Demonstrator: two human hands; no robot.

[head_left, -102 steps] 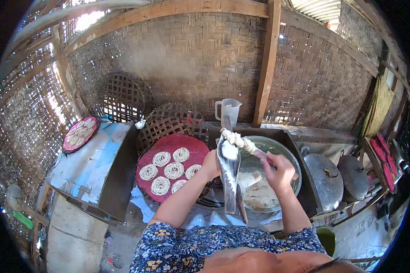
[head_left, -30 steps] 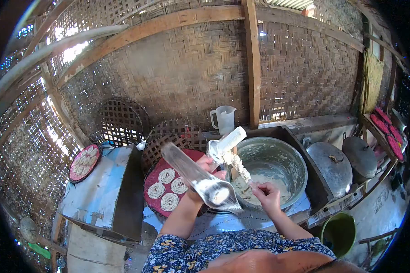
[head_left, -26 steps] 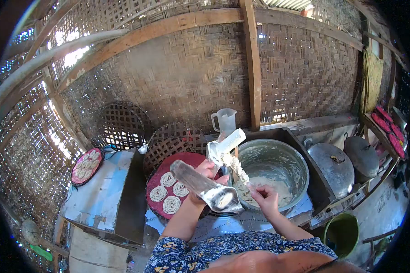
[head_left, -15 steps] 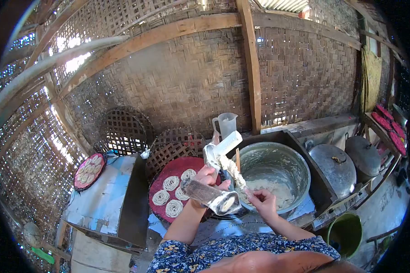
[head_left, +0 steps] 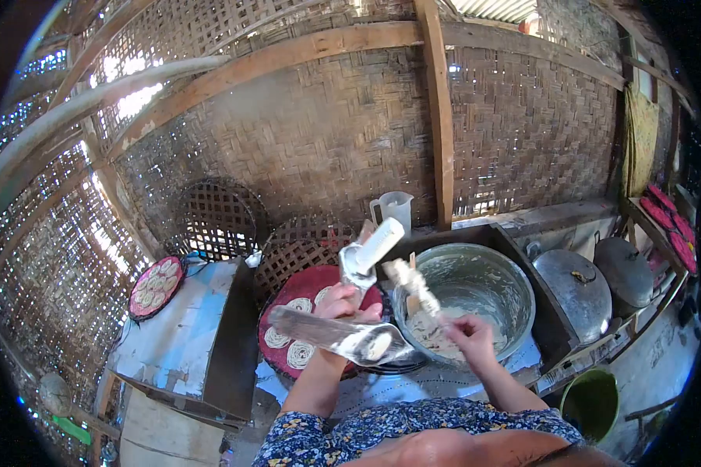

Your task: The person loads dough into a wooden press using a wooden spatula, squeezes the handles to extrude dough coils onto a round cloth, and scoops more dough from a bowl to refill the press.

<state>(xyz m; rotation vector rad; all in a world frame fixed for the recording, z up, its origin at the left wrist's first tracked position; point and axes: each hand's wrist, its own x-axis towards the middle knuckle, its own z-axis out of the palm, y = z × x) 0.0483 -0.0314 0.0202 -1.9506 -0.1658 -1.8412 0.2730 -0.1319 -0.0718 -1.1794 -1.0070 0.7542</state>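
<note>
My left hand (head_left: 341,305) is wrapped round a hinged wooden press (head_left: 308,327), whose metal-lined cup (head_left: 375,345) has a pale spot of dough in it. The other arm of the press carries a white-coated plunger (head_left: 380,243) pointing up and right. My right hand (head_left: 472,336) pinches the lower end of a stick coated with lumpy white dough (head_left: 413,286), held over the left part of a large metal basin (head_left: 528,300). More dough (head_left: 438,333) lies in the basin. Behind the press is a round red tray (head_left: 292,292) with coiled noodle nests (head_left: 300,352).
A clear jug (head_left: 395,210) stands behind the basin. At left, a blue-topped cabinet (head_left: 167,335) bears a smaller red tray of nests (head_left: 156,289). Two lidded pots (head_left: 573,292) are at right. A green bucket (head_left: 590,401) stands low at right; woven baskets (head_left: 220,218) lean by the wall.
The dough-coated stick has moved away from the plunger to the right, with my right hand. The press has opened out wider in my left hand, its plunger swinging up.
</note>
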